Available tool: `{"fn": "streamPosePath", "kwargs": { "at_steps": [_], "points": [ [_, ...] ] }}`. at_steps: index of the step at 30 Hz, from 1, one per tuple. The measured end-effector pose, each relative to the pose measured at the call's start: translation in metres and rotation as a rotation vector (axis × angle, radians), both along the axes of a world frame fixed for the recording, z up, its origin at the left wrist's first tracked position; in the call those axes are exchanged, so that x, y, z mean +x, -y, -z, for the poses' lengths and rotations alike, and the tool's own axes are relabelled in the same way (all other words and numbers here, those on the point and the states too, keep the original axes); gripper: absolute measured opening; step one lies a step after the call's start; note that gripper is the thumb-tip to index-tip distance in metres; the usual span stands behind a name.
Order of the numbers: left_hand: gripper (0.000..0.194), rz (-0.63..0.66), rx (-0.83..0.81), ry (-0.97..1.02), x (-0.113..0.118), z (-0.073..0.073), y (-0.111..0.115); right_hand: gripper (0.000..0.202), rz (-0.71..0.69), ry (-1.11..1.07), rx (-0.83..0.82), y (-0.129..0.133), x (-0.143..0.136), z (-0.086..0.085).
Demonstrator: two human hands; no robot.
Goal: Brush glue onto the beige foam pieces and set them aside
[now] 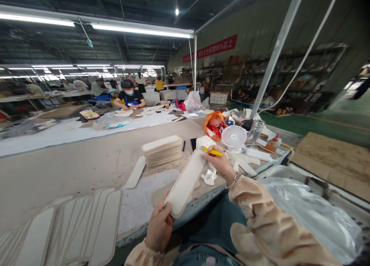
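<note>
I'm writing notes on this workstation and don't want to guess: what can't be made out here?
All in the head view:
- Held panel: its underside is turned away from the camera.
- Left hand: some fingers are hidden behind that panel.
- Yellow tool in the right hand: its tip is too small to identify.
- Fanned panels: cut off by the left and bottom edges.
- Red banner: lettering at its left end is blurred.

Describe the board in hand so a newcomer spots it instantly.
At the nearest table, find the left hand and right hand. Between them slants a pale, round-cornered board; unlike the stack and fanned boards, it alone is hand-held.
</note>
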State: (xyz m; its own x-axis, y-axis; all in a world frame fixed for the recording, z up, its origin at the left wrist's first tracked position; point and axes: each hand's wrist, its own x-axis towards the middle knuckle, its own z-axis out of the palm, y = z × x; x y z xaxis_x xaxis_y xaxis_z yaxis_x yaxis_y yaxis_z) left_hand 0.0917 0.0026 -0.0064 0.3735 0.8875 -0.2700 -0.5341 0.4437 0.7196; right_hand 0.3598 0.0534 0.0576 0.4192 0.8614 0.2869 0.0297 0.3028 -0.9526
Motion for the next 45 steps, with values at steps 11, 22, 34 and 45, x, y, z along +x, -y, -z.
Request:
{"fn": "streamPosePath", "kwargs": {
  "at_steps": [11, 22, 34, 45],
  "points": [
    [0.049, -0.050, -0.101, -0.022, 0.003, -0.002, 0.009, 0.039, 0.022, 0.001, -0.027, -0.001, 0.002, 0.007],
    [0.048, 0.178, -0.012, -0.117, 0.001, 0.000, 0.008, 0.046, 0.002, -0.053, -0.061, 0.004, 0.003, 0.000],
    [0.045, 0.165, -0.021, -0.200, 0.011, 0.010, 0.010, 0.045, 0.025, -0.066, -0.168, 0.003, 0.000, 0.007],
    [0.047, 0.152, -0.010, -0.169, 0.010, 0.012, 0.013, 0.040, 0.037, 0.063, -0.131, 0.001, 0.003, 0.015]
  ]
}}
